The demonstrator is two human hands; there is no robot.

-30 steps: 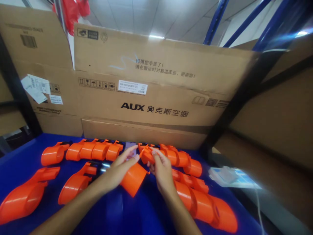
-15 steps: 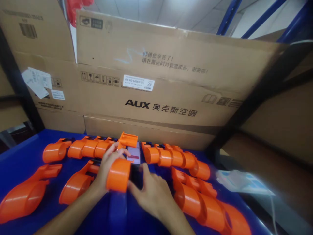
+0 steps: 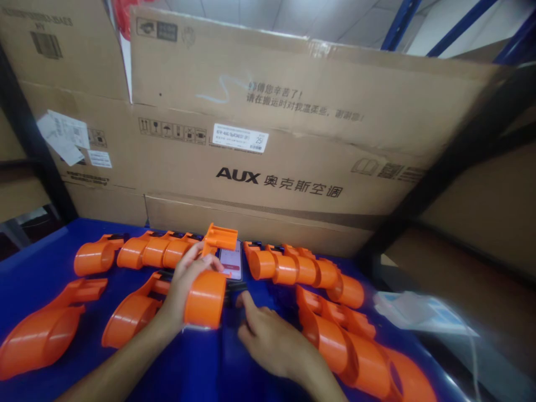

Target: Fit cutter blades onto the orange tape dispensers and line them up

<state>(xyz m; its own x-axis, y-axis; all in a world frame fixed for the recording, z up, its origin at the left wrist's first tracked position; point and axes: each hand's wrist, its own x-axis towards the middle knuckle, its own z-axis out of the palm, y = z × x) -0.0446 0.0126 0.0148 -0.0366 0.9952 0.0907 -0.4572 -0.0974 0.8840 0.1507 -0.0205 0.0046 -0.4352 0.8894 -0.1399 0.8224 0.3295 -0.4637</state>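
Head view: compared with one second ago, no longer both hands at the orange piece point(image 3: 205, 300), now only the left hand point(image 3: 183, 283), with fingers closed around the part between the ring below and the flat upper part, just in front of the phone point(image 3: 231, 267). Right hand point(image 3: 274, 338) now away from the piece, a little further to the right than half a second ago, thumb and forefinger apart, with nothing visible between them. Close to these fingertips, a dark rod-like thing point(image 3: 237, 286), now more visible; contact impossible to tell. For the work, seemingly a one-handed hold and a free right hand. Similar orange rings point(image 3: 329, 345) at both sides on the blue surface point(image 3: 243, 379), apparently unmoved.
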